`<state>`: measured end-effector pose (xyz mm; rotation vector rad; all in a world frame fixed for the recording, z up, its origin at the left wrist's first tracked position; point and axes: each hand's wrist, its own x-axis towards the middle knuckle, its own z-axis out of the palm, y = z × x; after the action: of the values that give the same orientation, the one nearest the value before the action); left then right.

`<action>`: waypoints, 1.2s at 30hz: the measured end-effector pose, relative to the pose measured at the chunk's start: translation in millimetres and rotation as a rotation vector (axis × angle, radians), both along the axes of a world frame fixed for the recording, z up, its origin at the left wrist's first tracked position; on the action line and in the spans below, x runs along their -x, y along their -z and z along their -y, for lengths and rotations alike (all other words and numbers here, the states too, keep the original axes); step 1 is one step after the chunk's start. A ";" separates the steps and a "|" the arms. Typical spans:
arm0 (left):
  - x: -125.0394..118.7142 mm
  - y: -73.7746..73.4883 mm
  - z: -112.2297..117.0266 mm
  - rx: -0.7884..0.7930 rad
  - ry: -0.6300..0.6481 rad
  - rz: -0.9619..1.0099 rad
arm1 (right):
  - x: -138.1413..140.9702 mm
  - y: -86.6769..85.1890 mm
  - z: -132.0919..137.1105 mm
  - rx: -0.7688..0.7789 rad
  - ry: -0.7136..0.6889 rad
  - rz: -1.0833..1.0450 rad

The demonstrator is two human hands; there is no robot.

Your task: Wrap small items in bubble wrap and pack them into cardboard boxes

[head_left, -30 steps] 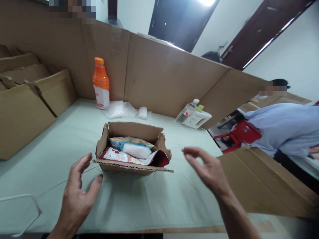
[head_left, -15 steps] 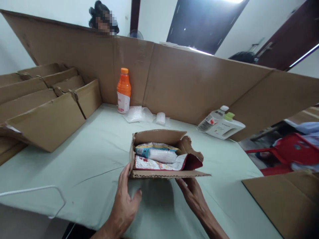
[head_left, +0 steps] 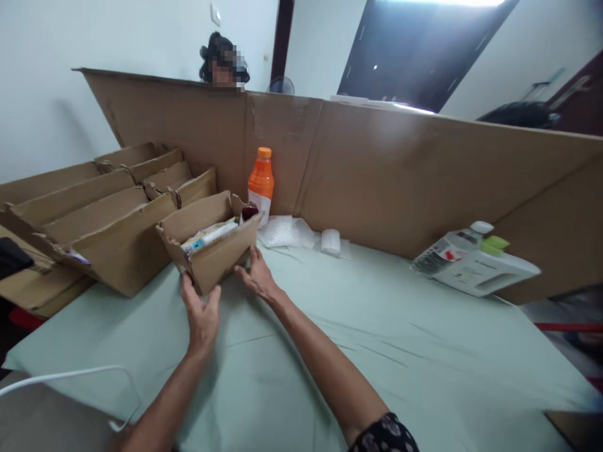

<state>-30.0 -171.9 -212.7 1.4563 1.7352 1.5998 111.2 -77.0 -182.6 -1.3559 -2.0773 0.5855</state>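
Both my hands hold a small open cardboard box, tilted a little and close to the divided carton at the left. My left hand grips its near left corner, thumb on the front face. At the right end of the box, my right hand holds the lower front edge, with some fingers hidden underneath. Inside the box lie packets in white, blue and yellow, partly hidden by the front wall. The divided cardboard carton has several compartments. Just behind the box stands an orange bottle with a white label.
Bubble wrap and a small white roll lie along the cardboard screen. A clear bottle and a white jug lean at the right. A white curved bar crosses the front left. Beyond the screen is a person.
The box has moved left and away from me, carried by both hands, to beside the divided carton. It has also turned. The camera view has shifted to the left.
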 end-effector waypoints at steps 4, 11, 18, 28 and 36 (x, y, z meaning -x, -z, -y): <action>-6.5 0.7 -59.4 0.024 -0.115 0.059 | 35.5 3.9 -26.2 0.063 -0.123 0.026; -4.5 0.5 -133.5 0.011 -0.125 0.061 | 45.9 15.0 -41.4 0.028 -0.115 0.037; 26.2 21.4 -165.9 0.036 -0.014 0.029 | 43.4 30.1 -39.5 0.013 -0.083 0.042; 48.3 20.4 -166.2 0.080 -0.075 -0.006 | 46.5 34.4 -42.6 -0.020 -0.109 0.115; 36.9 -13.2 -130.2 0.285 -0.037 -0.065 | 53.7 30.5 -11.0 -0.264 -0.158 0.432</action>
<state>-66.9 -41.7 -199.4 1.3569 1.9435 1.2705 57.5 -66.0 -213.0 -1.2511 -2.5160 0.0692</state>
